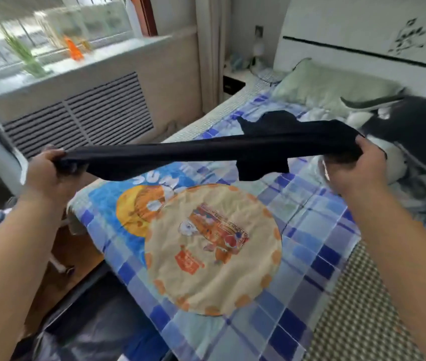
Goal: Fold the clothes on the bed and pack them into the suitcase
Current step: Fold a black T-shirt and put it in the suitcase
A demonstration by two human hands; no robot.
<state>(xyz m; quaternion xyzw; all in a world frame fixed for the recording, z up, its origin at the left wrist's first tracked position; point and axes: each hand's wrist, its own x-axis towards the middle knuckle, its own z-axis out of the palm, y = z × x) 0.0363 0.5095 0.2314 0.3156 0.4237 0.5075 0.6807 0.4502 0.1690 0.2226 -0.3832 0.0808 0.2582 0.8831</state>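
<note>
Both hands' fingers grip black garment.

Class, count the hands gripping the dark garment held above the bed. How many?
2: the left hand grips one end of the dark garment, the right hand the other.

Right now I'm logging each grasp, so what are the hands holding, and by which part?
Both hold one black garment, stretched above the bed: left hand grips one end, right hand the other.
</note>
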